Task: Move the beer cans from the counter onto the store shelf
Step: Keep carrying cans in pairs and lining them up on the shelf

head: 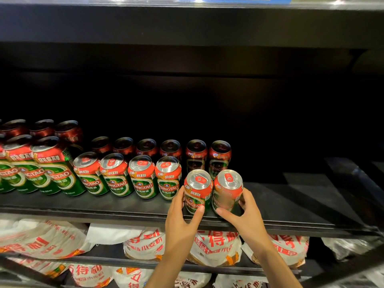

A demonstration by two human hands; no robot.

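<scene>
In front of me stands a black shelving unit, its back panel lost in deep shadow. Above that dark recess runs the underside of the next black board, with a pale, glossy price strip along its front edge catching the light. Below the recess sit two lower tiers holding white sacks printed with red characters, lying flat and crumpled. Light falls from the front, leaving the depth of the recess nearly black.
</scene>
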